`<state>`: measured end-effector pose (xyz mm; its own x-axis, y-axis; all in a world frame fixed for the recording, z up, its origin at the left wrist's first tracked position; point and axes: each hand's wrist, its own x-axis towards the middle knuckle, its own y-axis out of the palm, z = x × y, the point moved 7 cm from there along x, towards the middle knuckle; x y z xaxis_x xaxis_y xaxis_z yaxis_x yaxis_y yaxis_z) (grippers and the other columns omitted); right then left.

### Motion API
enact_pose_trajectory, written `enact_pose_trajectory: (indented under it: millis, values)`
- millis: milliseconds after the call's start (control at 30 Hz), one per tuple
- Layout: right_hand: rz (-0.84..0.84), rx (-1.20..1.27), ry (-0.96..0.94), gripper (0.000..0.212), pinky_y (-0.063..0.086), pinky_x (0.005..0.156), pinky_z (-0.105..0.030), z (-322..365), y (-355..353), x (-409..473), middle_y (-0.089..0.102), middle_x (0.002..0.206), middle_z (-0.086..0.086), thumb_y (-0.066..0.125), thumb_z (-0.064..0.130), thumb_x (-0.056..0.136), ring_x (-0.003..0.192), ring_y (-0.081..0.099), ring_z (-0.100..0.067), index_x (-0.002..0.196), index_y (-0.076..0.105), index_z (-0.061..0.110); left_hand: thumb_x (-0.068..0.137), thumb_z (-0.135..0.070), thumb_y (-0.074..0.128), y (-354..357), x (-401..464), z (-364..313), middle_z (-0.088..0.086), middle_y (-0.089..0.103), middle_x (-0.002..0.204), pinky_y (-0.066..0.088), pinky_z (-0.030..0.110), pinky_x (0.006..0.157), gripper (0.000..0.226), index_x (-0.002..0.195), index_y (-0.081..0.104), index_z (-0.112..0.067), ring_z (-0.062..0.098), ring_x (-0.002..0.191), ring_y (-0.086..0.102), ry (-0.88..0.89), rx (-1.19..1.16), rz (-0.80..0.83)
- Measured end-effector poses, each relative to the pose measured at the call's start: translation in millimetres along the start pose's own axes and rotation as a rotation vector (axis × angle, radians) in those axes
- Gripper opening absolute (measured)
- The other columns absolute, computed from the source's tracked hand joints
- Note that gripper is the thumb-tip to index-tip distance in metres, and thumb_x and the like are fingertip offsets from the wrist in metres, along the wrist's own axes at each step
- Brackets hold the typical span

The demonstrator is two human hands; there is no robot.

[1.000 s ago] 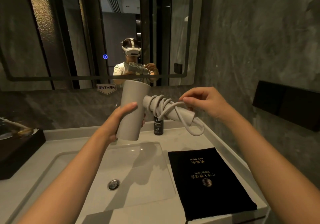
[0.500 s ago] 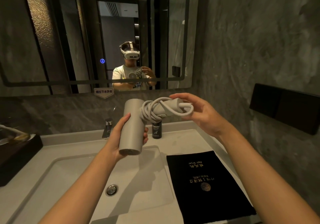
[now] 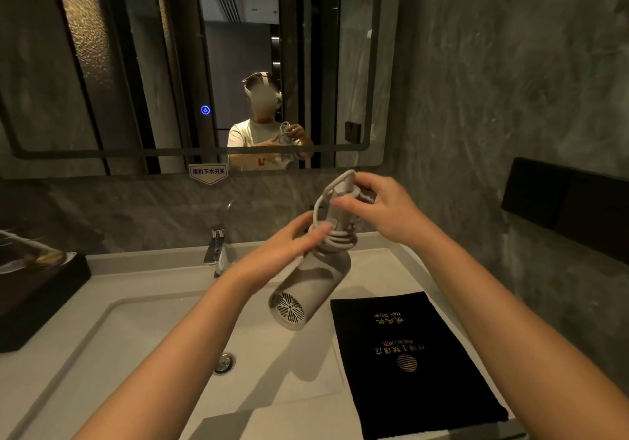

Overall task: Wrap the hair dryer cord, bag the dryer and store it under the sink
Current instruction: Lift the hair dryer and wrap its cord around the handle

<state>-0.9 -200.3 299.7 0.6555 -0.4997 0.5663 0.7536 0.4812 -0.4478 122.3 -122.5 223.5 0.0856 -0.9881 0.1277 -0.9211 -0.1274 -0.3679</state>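
Observation:
A pale grey hair dryer (image 3: 311, 286) hangs over the sink, its barrel pointing down toward me with the round grille showing. Its white cord (image 3: 335, 240) is coiled around the handle, with a loop sticking up at the top. My left hand (image 3: 292, 239) holds the dryer at the base of the handle, beside the coils. My right hand (image 3: 377, 206) grips the upper end of the handle and the cord loop there. A black fabric dryer bag (image 3: 408, 361) with gold print lies flat on the counter to the right of the basin.
The white sink basin (image 3: 143, 347) with its drain (image 3: 224, 363) lies below the dryer, and a chrome tap (image 3: 216, 245) stands behind it. A dark tray (image 3: 37, 290) sits on the counter's left. A mirror (image 3: 136, 65) hangs ahead; a black wall fixture (image 3: 565, 198) juts out at right.
The dryer has been turned so its handle now points up and its barrel down toward me. My left hand shifted from the barrel to the handle base; my right stays at the cord's end.

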Motion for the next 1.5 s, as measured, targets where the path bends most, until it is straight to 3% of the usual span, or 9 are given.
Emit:
enact_pose_trajectory:
  millis: [67, 167, 333, 433, 600, 867, 1067, 1300, 1500]
  values:
    - [0.001, -0.009, 0.012, 0.022, 0.051, 0.064, -0.011, -3.8, 4.0, -2.7, 0.069, 0.093, 0.009, 0.068, 0.029, 0.083, 0.087, 0.065, -0.001, 0.104, 0.067, 0.022, 0.06, -0.069, 0.07, 8.5, 6.5, -16.2, -0.025, 0.053, 0.12, 0.042, 0.01, 0.08, 0.077, 0.126, 0.041, -0.043, -0.009, 0.105, 0.054, 0.119, 0.106, -0.033]
    - [-0.024, 0.061, 0.058, 0.021, 0.05, 0.061, -0.01, -9.3, 3.4, -4.4, 0.07, 0.088, 0.012, 0.068, 0.03, 0.083, 0.087, 0.066, 0.001, 0.102, 0.068, 0.024, 0.066, -0.038, 0.084, 15.3, 19.8, -17.4, -0.008, 0.065, 0.115, 0.051, 0.017, 0.08, 0.071, 0.128, 0.05, -0.027, 0.008, 0.105, 0.063, 0.217, 0.02, -0.121]
    - [-0.059, 0.128, 0.101, 0.022, 0.052, 0.062, -0.013, -12.9, 0.4, -3.9, 0.07, 0.094, 0.002, 0.069, 0.027, 0.083, 0.086, 0.067, -0.004, 0.103, 0.068, 0.018, 0.069, -0.014, 0.084, 28.1, 32.3, -5.0, 0.0, 0.073, 0.103, 0.05, 0.014, 0.078, 0.05, 0.114, 0.062, -0.017, 0.01, 0.097, 0.067, 0.192, -0.062, 0.005]
    - [-0.074, 0.128, 0.106, 0.022, 0.052, 0.063, -0.013, -14.0, -0.5, -3.8, 0.071, 0.092, 0.003, 0.07, 0.028, 0.082, 0.086, 0.067, -0.005, 0.102, 0.069, 0.018, 0.068, -0.009, 0.084, 30.9, 38.3, 2.8, 0.01, 0.07, 0.11, 0.051, 0.019, 0.083, 0.056, 0.118, 0.059, -0.014, 0.015, 0.1, 0.067, 0.172, -0.144, -0.019]
    - [-0.093, 0.232, 0.124, 0.009, 0.049, 0.056, -0.013, -17.7, -7.9, -7.4, 0.071, 0.08, 0.013, 0.067, 0.029, 0.084, 0.074, 0.066, 0.0, 0.092, 0.073, 0.028, 0.062, -0.017, 0.084, 31.3, 42.1, 11.8, 0.014, 0.07, 0.114, 0.049, 0.036, 0.098, 0.063, 0.121, 0.06, -0.01, 0.027, 0.11, 0.064, 0.083, -0.197, 0.183]
    - [-0.048, 0.349, 0.203, 0.026, 0.052, 0.063, -0.024, -18.0, -12.7, -6.5, 0.072, 0.084, 0.008, 0.071, 0.047, 0.075, 0.077, 0.065, -0.01, 0.094, 0.074, 0.029, 0.073, -0.009, 0.08, 16.3, 31.0, -6.2, -0.005, 0.075, 0.097, 0.05, 0.014, 0.078, 0.04, 0.11, 0.066, -0.018, 0.009, 0.094, 0.069, 0.222, -0.081, 0.039]
    - [0.111, 0.671, 0.342, 0.031, 0.052, 0.061, -0.027, -28.6, -15.9, -18.1, 0.064, 0.089, -0.013, 0.04, 0.005, 0.096, 0.074, 0.06, -0.018, 0.118, 0.06, -0.004, 0.073, -0.002, 0.079, 2.8, 14.7, -2.3, -0.003, 0.073, 0.104, 0.05, 0.017, 0.083, 0.049, 0.114, 0.062, -0.023, 0.011, 0.098, 0.068, 0.251, -0.024, 0.026]
    - [0.42, 0.132, 0.503, 0.02, 0.053, 0.064, -0.027, -34.1, -18.1, -24.7, 0.071, 0.085, -0.008, 0.052, 0.016, 0.094, 0.068, 0.062, -0.013, 0.101, 0.07, 0.008, 0.069, -0.01, 0.082, -5.9, 3.9, 11.7, -0.008, 0.071, 0.104, 0.05, 0.015, 0.083, 0.056, 0.108, 0.063, -0.045, 0.008, 0.096, 0.066, 0.234, 0.084, 0.076]
    - [0.304, -0.021, 0.451, 0.018, 0.048, 0.075, -0.028, -34.9, -21.8, -13.7, 0.075, 0.088, 0.003, 0.058, 0.024, 0.09, 0.083, 0.062, -0.014, 0.094, 0.076, 0.026, 0.067, -0.016, 0.083, -11.0, 4.3, 33.5, -0.001, 0.07, 0.102, 0.053, 0.025, 0.087, 0.053, 0.112, 0.062, -0.035, 0.015, 0.095, 0.067, 0.18, 0.169, 0.057]
